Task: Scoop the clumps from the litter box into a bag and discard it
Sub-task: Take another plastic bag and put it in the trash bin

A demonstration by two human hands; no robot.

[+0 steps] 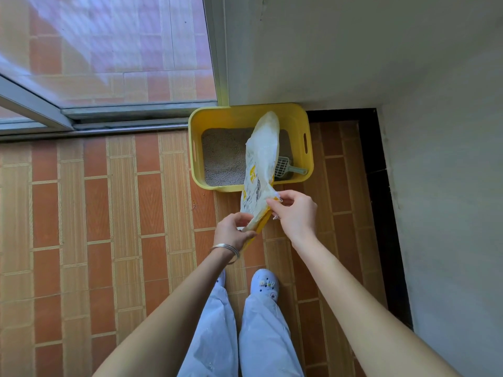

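A yellow litter box (217, 115) stands on the tiled floor in the corner, filled with grey litter (226, 156). A grey slotted scoop (285, 167) lies in its right side, handle toward the right wall. I hold a white and yellow plastic bag (261, 170) above the box's near edge, hanging away from me over the litter. My left hand (231, 231) pinches the bag's near edge on the left. My right hand (295, 210) pinches the same edge on the right. Clumps in the litter cannot be made out.
A glass sliding door with a metal frame (122, 112) runs along the left behind the box. A grey wall (408, 104) closes the right side, with a dark skirting (381, 186) at its foot. My feet in pale clogs (265, 285) stand on the orange floor tiles.
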